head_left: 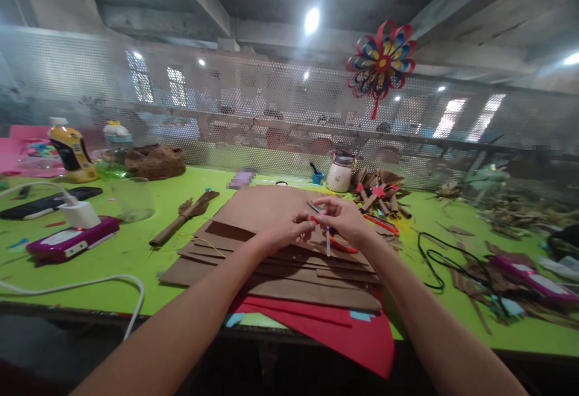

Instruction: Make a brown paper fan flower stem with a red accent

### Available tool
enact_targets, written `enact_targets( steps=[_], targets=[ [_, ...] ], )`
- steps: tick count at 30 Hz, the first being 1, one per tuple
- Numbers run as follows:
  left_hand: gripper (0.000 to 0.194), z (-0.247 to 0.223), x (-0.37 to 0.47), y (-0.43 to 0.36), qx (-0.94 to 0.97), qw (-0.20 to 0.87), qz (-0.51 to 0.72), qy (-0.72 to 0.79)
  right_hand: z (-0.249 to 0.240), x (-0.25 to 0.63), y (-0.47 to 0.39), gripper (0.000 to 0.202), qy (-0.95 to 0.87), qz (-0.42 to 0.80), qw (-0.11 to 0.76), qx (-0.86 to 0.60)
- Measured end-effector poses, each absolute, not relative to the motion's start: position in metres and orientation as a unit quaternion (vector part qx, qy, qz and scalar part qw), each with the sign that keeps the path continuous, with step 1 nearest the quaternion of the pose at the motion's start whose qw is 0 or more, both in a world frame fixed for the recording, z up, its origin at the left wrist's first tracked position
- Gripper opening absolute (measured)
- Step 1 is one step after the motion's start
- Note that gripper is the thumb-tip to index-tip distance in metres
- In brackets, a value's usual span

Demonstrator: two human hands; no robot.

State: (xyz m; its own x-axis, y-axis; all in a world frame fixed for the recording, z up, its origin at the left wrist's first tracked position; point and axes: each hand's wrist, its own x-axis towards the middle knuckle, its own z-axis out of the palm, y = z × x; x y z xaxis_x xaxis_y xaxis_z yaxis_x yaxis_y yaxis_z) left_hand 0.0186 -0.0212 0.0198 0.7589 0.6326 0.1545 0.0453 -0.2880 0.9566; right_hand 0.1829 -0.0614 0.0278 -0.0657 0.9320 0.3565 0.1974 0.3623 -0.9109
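Observation:
Both hands meet above a stack of brown paper sheets [266, 203]. My left hand [294, 228] pinches a small red piece [313, 220] between its fingertips. My right hand [341, 218] touches the same red piece from the other side, its fingers curled, with a pair of scissors against it; the dark blade tip [312, 205] points up and left and the orange-red handle [342, 245] shows below the palm. A narrow white strip [328, 243] hangs below the fingers. Red sheets [362, 339] stick out under the brown stack at the table's front edge.
On the green table [172, 281] lie a rolled brown paper stem [183, 218], a purple power strip [72, 239], a clear cup [132, 200] and a yellow bottle [75, 152]. A white jar [340, 173] and brown paper flowers [382, 191] stand behind. Right are black cord [441, 257] and scraps.

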Motion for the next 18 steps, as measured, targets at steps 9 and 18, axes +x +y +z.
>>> enact_targets(
  steps=[9,18],
  targets=[
    [0.017,0.0203,0.0156,-0.0200,0.648,0.661,0.296,0.235,0.0259,0.1782,-0.0603,0.031,-0.588,0.350,0.580,-0.442],
    [0.031,0.0177,0.0170,-0.0190,0.683,0.594,0.340,0.254,0.0208,0.1751,-0.0584,0.031,-0.547,0.385,0.613,-0.421]
  ],
)
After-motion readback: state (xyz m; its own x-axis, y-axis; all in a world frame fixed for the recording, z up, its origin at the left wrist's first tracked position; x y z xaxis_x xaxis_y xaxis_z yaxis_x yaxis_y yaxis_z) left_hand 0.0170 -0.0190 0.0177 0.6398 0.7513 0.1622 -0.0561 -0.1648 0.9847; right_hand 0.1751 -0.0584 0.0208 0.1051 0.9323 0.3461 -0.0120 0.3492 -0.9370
